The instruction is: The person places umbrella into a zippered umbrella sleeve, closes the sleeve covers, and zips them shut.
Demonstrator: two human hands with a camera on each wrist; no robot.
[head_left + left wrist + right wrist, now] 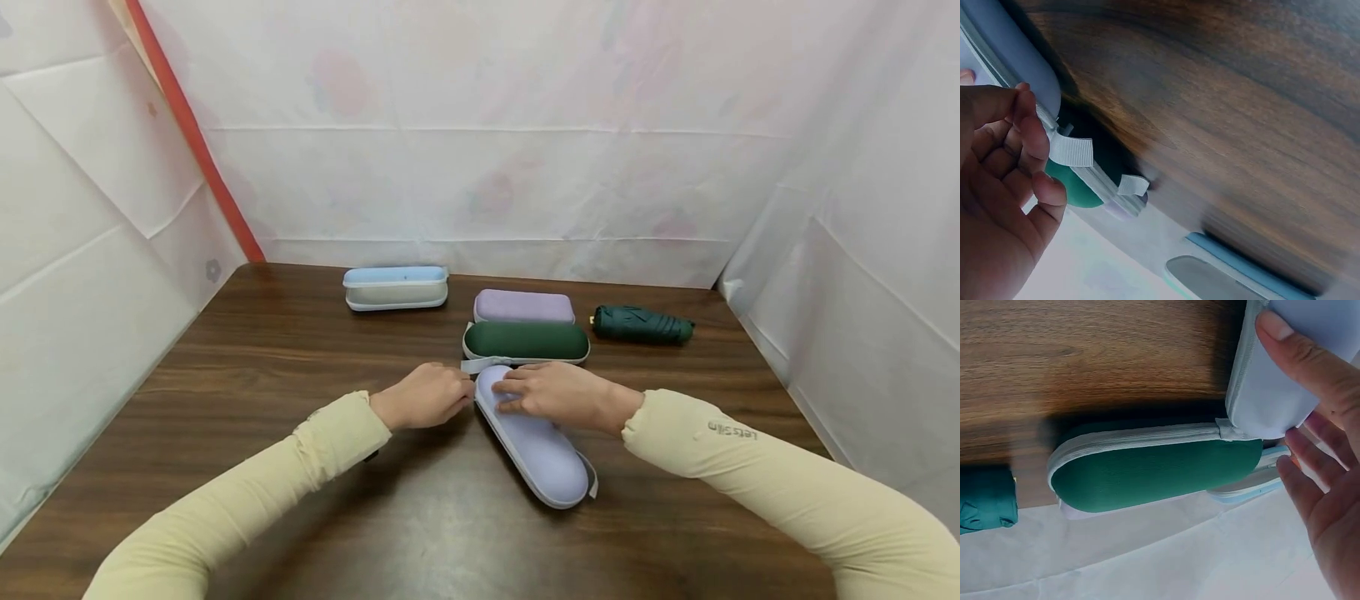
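A lavender zippered case (pixel 536 454) lies slantwise on the table, a loop strap at its near end. My left hand (pixel 429 395) is at its far left end; in the left wrist view the thumb and index finger (pixel 1025 115) pinch at the zipper edge, hiding any pull tab. From the right, my right hand (pixel 558 393) holds the case, thumb (pixel 1279 328) on one side and fingers on the other. Just beyond lies a green zippered case (pixel 525 342) with a pale edge, close to the lavender case's far end.
Behind the green case sits a purple case (pixel 523 307). A light blue case (pixel 396 288) with a greyish front stands at the back left. To the right lies a folded dark green umbrella (pixel 642 325). Pale sheets (pixel 480 167) hang around the table (pixel 300 350).
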